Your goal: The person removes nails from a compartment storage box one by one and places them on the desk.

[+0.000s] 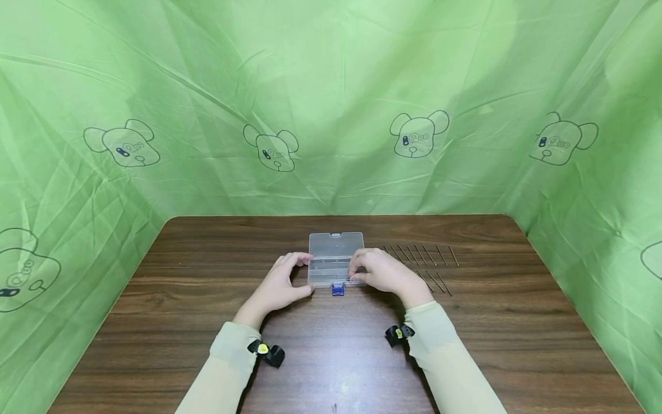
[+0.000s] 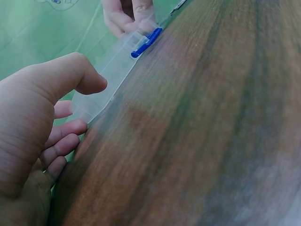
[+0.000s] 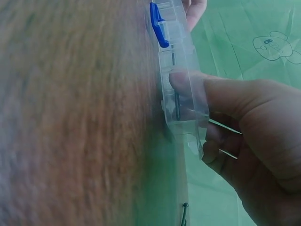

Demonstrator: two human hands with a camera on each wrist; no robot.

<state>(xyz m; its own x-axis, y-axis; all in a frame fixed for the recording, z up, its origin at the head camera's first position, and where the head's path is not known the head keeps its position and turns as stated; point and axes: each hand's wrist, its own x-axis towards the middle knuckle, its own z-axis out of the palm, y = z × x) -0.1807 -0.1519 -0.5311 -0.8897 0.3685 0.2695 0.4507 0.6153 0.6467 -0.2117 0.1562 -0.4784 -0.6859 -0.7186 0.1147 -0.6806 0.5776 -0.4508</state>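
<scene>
A clear plastic compartment box (image 1: 328,265) with a blue latch (image 1: 338,289) lies on the table, its lid (image 1: 336,245) raised at the back. My left hand (image 1: 279,286) holds the box's left side, thumb by the front corner and index finger farther back. With thumb and fingers inside the right-hand compartment, my right hand (image 1: 383,270) pinches a thin dark nail (image 3: 177,106). Through the clear wall in the right wrist view, that nail lies along the box's front; the thumb overlaps its middle. The right fingertips are partly hidden in the head view.
Right of the box, several long thin nails (image 1: 442,256) lie in a slanted row, with more nails (image 1: 444,284) closer to the right wrist. Green cloth walls (image 1: 331,190) enclose the back and sides of the brown wooden table (image 1: 207,241).
</scene>
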